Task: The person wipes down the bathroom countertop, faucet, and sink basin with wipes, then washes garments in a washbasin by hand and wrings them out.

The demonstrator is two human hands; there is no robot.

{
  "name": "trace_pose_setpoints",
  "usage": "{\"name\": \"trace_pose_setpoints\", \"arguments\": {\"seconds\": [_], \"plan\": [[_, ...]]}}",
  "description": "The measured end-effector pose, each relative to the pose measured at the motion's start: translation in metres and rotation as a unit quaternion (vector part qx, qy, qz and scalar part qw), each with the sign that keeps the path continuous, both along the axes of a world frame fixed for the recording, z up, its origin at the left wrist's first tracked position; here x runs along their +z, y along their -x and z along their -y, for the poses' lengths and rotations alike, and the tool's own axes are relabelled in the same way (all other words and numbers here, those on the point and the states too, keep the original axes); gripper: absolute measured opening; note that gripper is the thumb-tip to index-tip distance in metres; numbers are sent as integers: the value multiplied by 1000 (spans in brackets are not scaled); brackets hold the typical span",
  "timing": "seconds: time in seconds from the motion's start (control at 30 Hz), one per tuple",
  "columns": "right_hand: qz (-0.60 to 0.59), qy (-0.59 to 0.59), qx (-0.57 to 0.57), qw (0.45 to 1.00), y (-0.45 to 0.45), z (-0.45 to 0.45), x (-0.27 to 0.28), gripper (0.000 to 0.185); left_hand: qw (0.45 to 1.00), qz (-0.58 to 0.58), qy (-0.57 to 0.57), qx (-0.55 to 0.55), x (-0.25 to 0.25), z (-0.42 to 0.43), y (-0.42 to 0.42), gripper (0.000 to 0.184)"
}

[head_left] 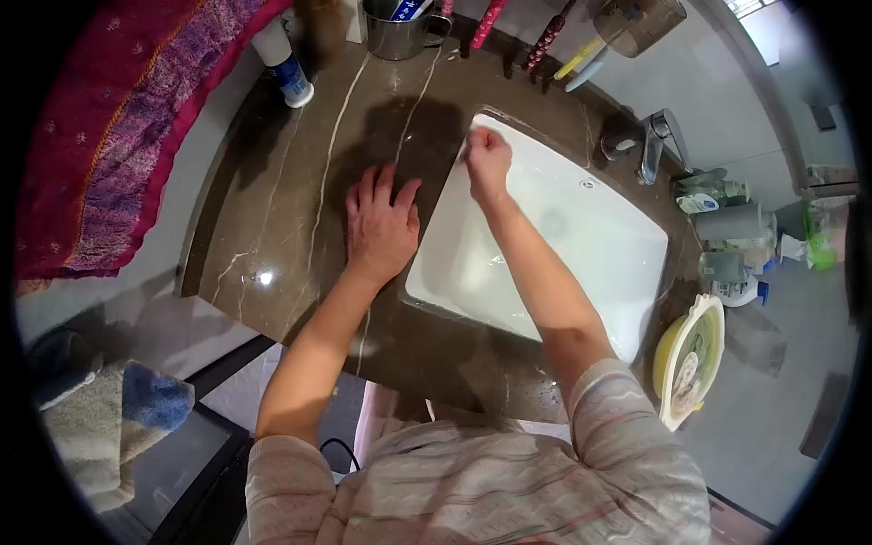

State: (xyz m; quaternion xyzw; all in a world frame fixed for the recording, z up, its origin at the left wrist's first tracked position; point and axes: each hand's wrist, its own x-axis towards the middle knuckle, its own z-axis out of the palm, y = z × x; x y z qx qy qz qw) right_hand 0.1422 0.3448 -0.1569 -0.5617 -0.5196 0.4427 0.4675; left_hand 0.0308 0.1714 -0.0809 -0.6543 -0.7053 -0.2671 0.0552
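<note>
My left hand (382, 225) lies on the brown marbled countertop (300, 191) with its fingers stretched forward, just left of the sink. My right hand (489, 162) is closed at the far left corner of the white sink (627, 245), by its rim. Whatever those fingers may hold is hidden. Inside the sink the surface looks wet and glossy, with a drain faintly visible near the middle.
A chrome faucet (656, 145) stands at the sink's back right. Bottles (713, 193) and a yellow-rimmed basin (690, 361) line the right side. Behind are a metal mug (396, 34) and a white-blue tube (289, 77). A magenta cloth (109, 136) hangs left.
</note>
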Motion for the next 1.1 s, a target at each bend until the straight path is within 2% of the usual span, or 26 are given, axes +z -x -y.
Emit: {"name": "trace_pose_setpoints", "arguments": {"seconds": [0.07, 0.2, 0.3, 0.43, 0.53, 0.63, 0.73, 0.8, 0.9, 0.97, 1.0, 1.03, 1.07, 1.1], "plan": [[39, -27, 62, 997, -11, 42, -11, 17, 1000, -6, 3, 3, -3, -1, 0, 35], [12, 55, 189, 980, -25, 131, 26, 17, 999, -30, 23, 11, -3, 0, -3, 38], [15, 156, 328, 932, -42, 166, 41, 19, 999, -43, 24, 15, -3, 0, -4, 38], [-8, 170, 489, 855, -67, 165, 32, 21, 999, -38, 29, 7, 0, 1, -5, 37], [110, 134, 516, 839, -89, 166, 27, 23, 999, -35, 27, 13, 0, 0, -4, 37], [126, 157, 502, 841, -118, 166, 13, 27, 999, -30, 33, 17, 0, 1, -4, 37], [198, 121, 484, 844, -172, 165, -2, 26, 999, -22, 32, 17, 1, 1, -4, 37], [223, 13, 566, 793, -210, 156, -30, 27, 999, -17, 25, 12, 0, 1, -3, 36], [372, 151, 505, 764, -235, 157, 7, 27, 1000, -18, 24, 9, -2, 1, -1, 36], [509, 109, 462, 718, -262, 154, -1, 29, 999, -28, 25, 13, -3, 3, 1, 36], [499, 140, 407, 752, -282, 147, -11, 27, 999, -30, 27, 10, -4, 3, 0, 36], [550, 225, 403, 696, -306, 125, -39, 27, 999, -32, 22, 10, -3, 3, -1, 36], [560, 227, 411, 683, -312, 109, -28, 27, 999, -27, 24, 4, -4, 3, -1, 35], [544, 152, 343, 750, -306, 110, -9, 26, 999, -23, 22, 2, -4, 2, -1, 35]]}}
